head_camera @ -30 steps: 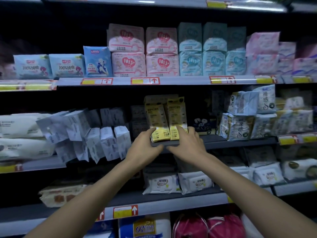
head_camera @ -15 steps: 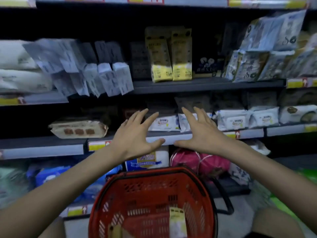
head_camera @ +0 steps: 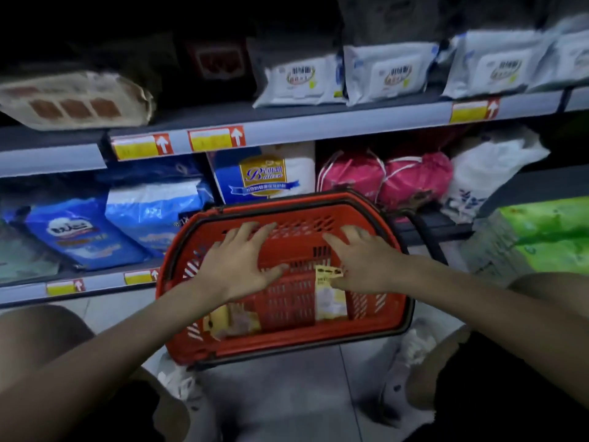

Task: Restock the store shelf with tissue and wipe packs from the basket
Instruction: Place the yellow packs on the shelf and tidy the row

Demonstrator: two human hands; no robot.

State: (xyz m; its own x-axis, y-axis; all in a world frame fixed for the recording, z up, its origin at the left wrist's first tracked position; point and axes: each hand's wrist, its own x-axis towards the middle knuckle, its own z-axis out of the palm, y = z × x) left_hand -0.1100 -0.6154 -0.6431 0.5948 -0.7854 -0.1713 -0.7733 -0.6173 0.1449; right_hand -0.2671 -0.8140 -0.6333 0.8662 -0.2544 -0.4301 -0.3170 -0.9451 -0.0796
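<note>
The red perforated plastic shopping basket [head_camera: 299, 247] is set on the floor in front of the shelving. Two pale yellow-and-white soft film packs are left inside it. One upright pack [head_camera: 330, 298] is stood against the basket wall to the right of centre. The other pack [head_camera: 228, 325] is lying low at the left, partly covered by the left forearm.

The left hand [head_camera: 236, 263] and the right hand [head_camera: 363, 263] are held over the basket mouth. Each grip is spread wide, fingers straight, and nothing is held. The right thumb is seen across the top edge of the upright pack; whether it is touched cannot be told.

Several faults could be expected from here:

- If only the thin top seam were pinched, the slack film could slip out or be creased.
- The low pack is half hidden and dimly lit, so it could be fumbled or overlooked.
- The basket is nearly emptied and probably light, so it could be shoved or tipped if its rim were leaned on.
- A wrist could be snagged by the black handle [head_camera: 427, 237] hanging at the right.
- The white wipe packs [head_camera: 299, 79] are set close to the front edge of the grey metal shelf [head_camera: 350, 119], and could be knocked down by a rising arm.
- No matching yellow facing is in view, so a pack could be misplaced.
</note>
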